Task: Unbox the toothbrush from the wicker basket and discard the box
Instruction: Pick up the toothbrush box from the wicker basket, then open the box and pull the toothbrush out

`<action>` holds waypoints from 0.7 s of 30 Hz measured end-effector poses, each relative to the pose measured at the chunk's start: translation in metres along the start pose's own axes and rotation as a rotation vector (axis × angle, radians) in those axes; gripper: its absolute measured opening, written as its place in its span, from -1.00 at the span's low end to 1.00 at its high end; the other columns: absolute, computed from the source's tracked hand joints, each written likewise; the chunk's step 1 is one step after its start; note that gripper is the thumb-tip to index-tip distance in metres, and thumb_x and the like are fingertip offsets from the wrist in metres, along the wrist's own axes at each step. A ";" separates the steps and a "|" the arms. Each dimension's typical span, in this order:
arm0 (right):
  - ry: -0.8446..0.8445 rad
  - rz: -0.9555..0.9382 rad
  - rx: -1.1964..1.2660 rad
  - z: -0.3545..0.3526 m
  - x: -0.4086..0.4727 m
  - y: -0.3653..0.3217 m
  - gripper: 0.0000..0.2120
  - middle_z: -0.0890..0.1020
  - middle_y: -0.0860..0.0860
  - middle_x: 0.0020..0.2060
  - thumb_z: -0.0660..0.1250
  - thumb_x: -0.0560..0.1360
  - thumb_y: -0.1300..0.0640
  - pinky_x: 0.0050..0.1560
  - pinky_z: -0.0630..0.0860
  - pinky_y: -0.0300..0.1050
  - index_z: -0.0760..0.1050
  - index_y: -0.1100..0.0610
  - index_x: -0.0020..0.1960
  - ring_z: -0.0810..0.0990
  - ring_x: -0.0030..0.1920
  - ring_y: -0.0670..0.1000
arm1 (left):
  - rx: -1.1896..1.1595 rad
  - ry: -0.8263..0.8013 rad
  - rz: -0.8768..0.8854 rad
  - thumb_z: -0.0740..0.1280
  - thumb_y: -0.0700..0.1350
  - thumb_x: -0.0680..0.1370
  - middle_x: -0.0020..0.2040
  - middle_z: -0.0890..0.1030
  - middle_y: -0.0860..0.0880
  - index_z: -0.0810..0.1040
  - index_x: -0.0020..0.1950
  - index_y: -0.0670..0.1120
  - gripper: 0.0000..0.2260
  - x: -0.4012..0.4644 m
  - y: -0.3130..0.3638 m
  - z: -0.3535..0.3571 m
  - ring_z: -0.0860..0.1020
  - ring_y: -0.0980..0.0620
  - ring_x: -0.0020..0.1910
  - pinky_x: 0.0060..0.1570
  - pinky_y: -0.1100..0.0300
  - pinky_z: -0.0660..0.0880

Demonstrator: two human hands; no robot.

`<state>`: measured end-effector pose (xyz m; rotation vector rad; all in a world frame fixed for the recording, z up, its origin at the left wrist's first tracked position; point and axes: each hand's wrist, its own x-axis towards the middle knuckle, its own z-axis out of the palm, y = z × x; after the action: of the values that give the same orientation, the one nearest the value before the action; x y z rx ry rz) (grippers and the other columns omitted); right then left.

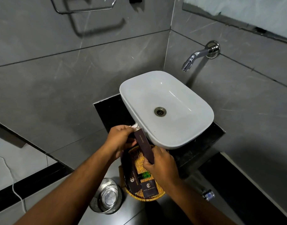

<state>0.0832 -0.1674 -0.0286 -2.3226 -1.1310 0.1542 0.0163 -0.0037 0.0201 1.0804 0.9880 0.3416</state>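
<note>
Item: toothbrush box (144,146), long, narrow, dark maroon carton with faint lettering on its face. Location: lifted clear of the wicker basket (140,157), held in the air above the basket's far edge and just in front of the white basin (167,108). Right grip: right hand (160,163) clenched on the near, lower end of the carton, fingers wrapped around it. Left grip: left hand (121,139) closed at the far, upper end, fingertips working at what appears to be the pale opened end flap (135,126) just beyond them. Orientation: long axis runs diagonally from the right grip up and away to the left grip, far end tilted slightly left; the flap end points away from the person, toward the basin and wall. Progress, as judged: box taken out of the basket, done; opening the end, under way; toothbrush not visible, presumably inside; withdrawing it and discarding the carton remain. Remaining basket contents: two further dark cartons (132,179) and a green-tinted item (145,176), below the right grip. Likely discard point: metal mesh bin (106,196) on the floor, below and left of both grips. Basket rests on the dark surface (110,111) beside the basin.
</note>
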 end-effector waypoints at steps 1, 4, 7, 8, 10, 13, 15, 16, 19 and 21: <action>0.001 0.005 0.008 0.000 0.000 0.000 -0.71 0.59 0.03 -0.11 0.36 0.42 -0.08 -0.13 0.60 -0.05 0.49 0.11 0.00 0.59 -0.11 0.07 | -0.042 0.013 -0.006 0.34 -0.24 0.52 -0.30 0.69 -0.15 0.58 -0.19 -0.16 -0.90 0.000 0.000 -0.001 0.62 0.03 -0.45 -0.37 0.20 0.62; 0.005 0.034 0.033 0.001 0.002 0.000 -0.70 0.60 0.00 -0.10 0.36 0.42 -0.09 -0.10 0.62 -0.04 0.50 0.08 0.04 0.60 -0.09 0.04 | -0.084 -0.078 -0.006 0.36 -0.19 0.54 -0.25 0.70 -0.12 0.63 -0.12 -0.16 -0.91 -0.005 -0.005 -0.004 0.62 0.04 -0.38 -0.29 0.20 0.62; -0.059 0.044 0.068 0.000 0.004 -0.002 -0.68 0.62 -0.01 -0.10 0.37 0.43 -0.12 -0.11 0.63 -0.01 0.51 0.07 0.05 0.61 -0.09 0.00 | 0.031 -0.171 0.036 0.41 -0.16 0.51 -0.18 0.65 -0.14 0.59 -0.13 -0.15 -0.92 -0.014 -0.015 -0.006 0.62 -0.02 -0.22 -0.21 0.17 0.59; -0.111 0.048 0.122 -0.002 0.006 -0.003 -0.69 0.63 -0.03 -0.11 0.39 0.43 -0.12 -0.13 0.64 -0.02 0.53 0.07 0.04 0.62 -0.11 -0.02 | 0.045 -0.168 0.047 0.41 -0.17 0.51 -0.18 0.64 -0.14 0.57 -0.12 -0.16 -0.93 -0.015 -0.017 -0.008 0.62 -0.02 -0.20 -0.21 0.17 0.58; -0.192 0.126 0.356 -0.017 0.015 -0.005 -0.71 0.65 -0.04 -0.14 0.42 0.44 -0.11 -0.17 0.66 -0.08 0.56 0.07 0.03 0.64 -0.16 -0.06 | 0.059 -0.168 0.060 0.40 -0.20 0.52 -0.29 0.63 -0.06 0.53 -0.26 -0.11 -0.84 -0.014 -0.015 -0.010 0.62 0.07 -0.29 -0.26 0.19 0.58; -0.099 0.258 0.587 -0.049 0.053 -0.016 -0.75 0.66 -0.01 -0.18 0.42 0.44 -0.12 -0.36 0.60 -0.20 0.58 0.07 -0.08 0.65 -0.26 -0.04 | 0.079 -0.206 0.078 0.39 -0.21 0.53 -0.35 0.67 0.01 0.52 -0.33 -0.06 -0.76 -0.016 -0.007 -0.013 0.65 0.12 -0.35 -0.33 0.23 0.58; -0.117 0.239 0.587 -0.067 0.082 -0.029 -0.75 0.66 -0.01 -0.20 0.42 0.45 -0.10 -0.42 0.57 -0.19 0.58 0.09 -0.08 0.66 -0.33 -0.05 | 0.066 -0.235 0.092 0.39 -0.21 0.53 -0.28 0.71 -0.05 0.59 -0.25 -0.10 -0.85 -0.017 -0.002 -0.012 0.69 0.08 -0.30 -0.33 0.24 0.60; -0.166 0.233 0.579 -0.071 0.092 -0.036 -0.75 0.67 0.00 -0.22 0.42 0.45 -0.07 -0.47 0.54 -0.21 0.58 0.11 -0.06 0.65 -0.39 -0.07 | 0.061 -0.251 0.098 0.39 -0.22 0.53 -0.26 0.72 -0.06 0.63 -0.20 -0.11 -0.88 -0.019 0.000 -0.010 0.70 0.07 -0.28 -0.30 0.23 0.62; -0.307 0.245 0.555 -0.072 0.109 -0.048 -0.77 0.69 0.16 -0.20 0.39 0.48 0.01 -0.56 0.40 -0.26 0.58 0.19 -0.05 0.59 -0.47 -0.05 | 0.053 -0.294 0.116 0.39 -0.23 0.53 -0.19 0.73 -0.11 0.68 -0.12 -0.12 -0.91 -0.020 0.006 -0.006 0.71 0.02 -0.20 -0.16 0.15 0.62; -0.348 0.275 0.590 -0.071 0.112 -0.049 -0.77 0.69 0.24 -0.24 0.37 0.48 0.06 -0.57 0.35 -0.29 0.58 0.26 -0.09 0.55 -0.48 -0.02 | 0.059 -0.311 0.126 0.39 -0.23 0.54 -0.19 0.74 -0.09 0.68 -0.11 -0.11 -0.91 -0.021 0.009 -0.005 0.71 0.04 -0.19 -0.16 0.17 0.64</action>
<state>0.1441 -0.0879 0.0717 -1.9339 -0.7656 0.8960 0.0024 -0.0102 0.0381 1.2109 0.6581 0.2376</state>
